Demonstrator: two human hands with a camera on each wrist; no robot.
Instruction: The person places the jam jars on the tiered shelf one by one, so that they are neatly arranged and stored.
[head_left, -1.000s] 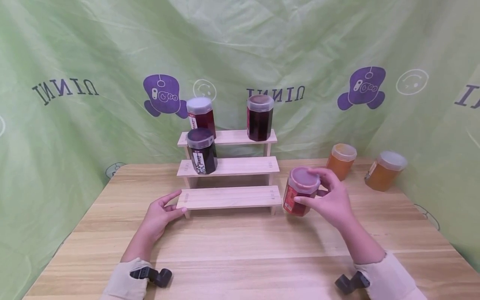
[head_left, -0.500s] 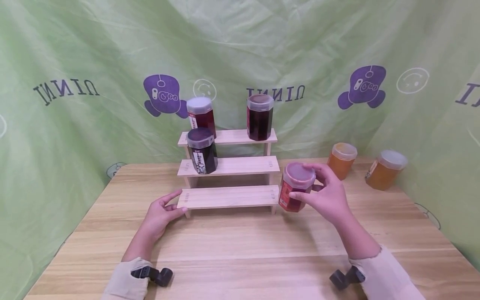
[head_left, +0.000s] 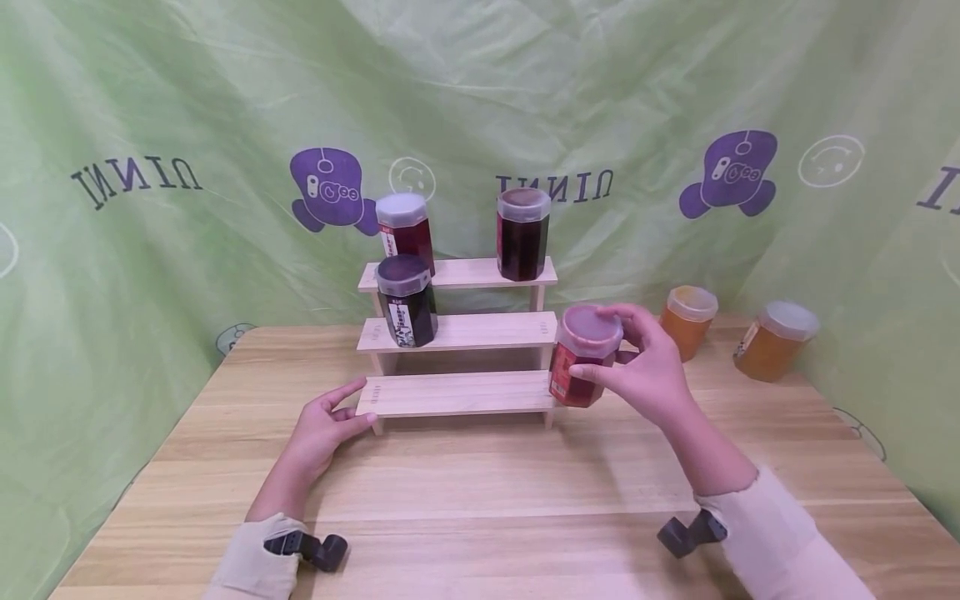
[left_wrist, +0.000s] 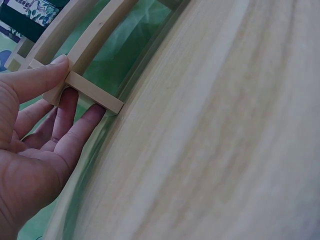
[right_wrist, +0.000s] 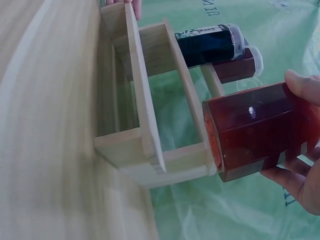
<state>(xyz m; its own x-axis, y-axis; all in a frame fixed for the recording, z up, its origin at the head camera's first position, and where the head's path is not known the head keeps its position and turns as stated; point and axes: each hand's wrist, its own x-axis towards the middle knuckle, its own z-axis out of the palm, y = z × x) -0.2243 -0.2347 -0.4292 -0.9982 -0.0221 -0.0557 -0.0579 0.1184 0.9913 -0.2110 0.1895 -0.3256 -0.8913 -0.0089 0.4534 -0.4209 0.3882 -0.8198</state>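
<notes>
My right hand [head_left: 648,371] grips a red octagonal jar [head_left: 573,367] with a pale translucent lid, thumb at its side and fingers round the back. In the head view the jar overlaps the right end of the lowest step of a three-tier wooden display stand [head_left: 457,393]. The right wrist view shows the jar's base [right_wrist: 212,137] held off the stand, close to its right end. My left hand [head_left: 322,429] holds the left end of the lowest step; in the left wrist view the thumb [left_wrist: 50,75] lies on the plank and the fingers are underneath.
On the middle step's left stands a dark jar [head_left: 411,317]. A red jar [head_left: 411,240] and another dark jar [head_left: 522,246] are on the top step. Two orange jars [head_left: 684,329] [head_left: 771,348] stand at the table's back right, before a green curtain [head_left: 480,100].
My right hand has lifted the red jar and moved it leftward, from beside the stand to over the lowest step's right end. The left hand keeps its hold on the stand.
</notes>
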